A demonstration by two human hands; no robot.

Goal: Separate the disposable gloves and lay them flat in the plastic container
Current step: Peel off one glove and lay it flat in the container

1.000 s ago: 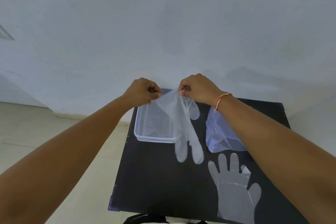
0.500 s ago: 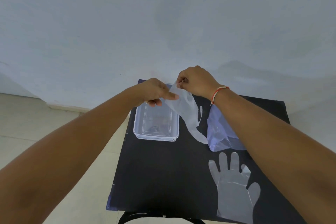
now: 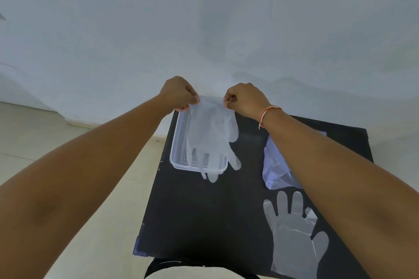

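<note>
A thin clear disposable glove (image 3: 209, 138) hangs spread out by its cuff, fingers pointing down toward me. My left hand (image 3: 179, 94) pinches the cuff's left corner and my right hand (image 3: 244, 99) pinches the right corner. The glove hangs over the clear plastic container (image 3: 178, 142), which sits at the far left of the black table; its fingertips reach past the container's near rim. A second clear glove (image 3: 294, 231) lies flat on the table at the near right.
A pale bluish plastic bag (image 3: 275, 165) lies on the black table (image 3: 204, 210) at the right, partly under my right forearm. A white wall stands just behind the table. Beige floor lies to the left.
My left hand has moved left and pulled the cuff wide. The glove, bunched and hanging right of the container before, now hangs spread flat over the container.
</note>
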